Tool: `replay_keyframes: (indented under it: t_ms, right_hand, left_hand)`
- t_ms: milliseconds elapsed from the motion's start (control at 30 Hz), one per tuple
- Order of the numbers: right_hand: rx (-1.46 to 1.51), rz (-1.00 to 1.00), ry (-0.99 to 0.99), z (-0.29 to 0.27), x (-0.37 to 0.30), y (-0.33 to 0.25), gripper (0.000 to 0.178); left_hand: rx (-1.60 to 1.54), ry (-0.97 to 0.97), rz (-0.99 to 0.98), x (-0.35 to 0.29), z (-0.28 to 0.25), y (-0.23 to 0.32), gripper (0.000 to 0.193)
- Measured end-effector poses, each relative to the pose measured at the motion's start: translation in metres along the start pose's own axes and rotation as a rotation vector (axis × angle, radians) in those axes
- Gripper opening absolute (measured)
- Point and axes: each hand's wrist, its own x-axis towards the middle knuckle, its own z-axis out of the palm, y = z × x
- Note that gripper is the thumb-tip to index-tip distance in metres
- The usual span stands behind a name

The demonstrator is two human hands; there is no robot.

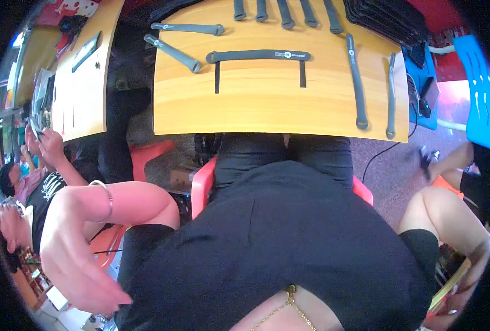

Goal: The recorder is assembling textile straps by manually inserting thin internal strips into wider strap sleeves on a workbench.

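Observation:
My left hand (79, 265) is raised at the left, off the table, a bracelet on its forearm. Its fingers look loosely stretched, with nothing visible in them. At the far right rim my right hand (468, 284) is dark and blurred, beside a yellow-edged thing (449, 288); whether it touches that is unclear. Neither hand is at the wooden table (256, 113). There, a grey storage strap (258, 55) with an eyelet end lies crosswise, above two short black strips (217, 77). Similar grey straps (170, 52) lie left, right (357, 83) and along the far edge (286, 14).
A pile of black straps (385, 22) occupies the far right corner. Beyond it stand a blue stool (421, 105) with a dark device (429, 96) and a blue chair (476, 83). At left a co-worker (52, 146) sits by another table (85, 110), holding a thin object. A black cable (377, 157) crosses the floor.

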Motion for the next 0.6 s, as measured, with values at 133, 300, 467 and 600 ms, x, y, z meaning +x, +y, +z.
replay_keyframes:
  t_ms: [133, 300, 467, 600]
  right_hand:
    - [0.081, 0.222, 0.093, 0.014, -0.003, -0.015, 0.019]
    - [0.476, 0.038, -0.032, 0.001, 0.004, 0.006, 0.026]
    - [-0.319, 0.822, 0.922, 0.074, -0.090, -0.009, 0.025]
    - [-0.432, 1.521, 0.804, 0.084, -0.118, 0.096, 0.024]
  left_hand:
    - [0.129, 0.230, -0.330, 0.009, 0.003, -0.037, 0.019]
    - [0.088, 0.496, -0.575, 0.001, 0.019, -0.084, 0.023]
    - [0.018, 0.378, -0.467, 0.005, 0.023, -0.099, 0.028]
    - [0.080, 0.327, -0.496, 0.020, 0.038, -0.102, 0.036]
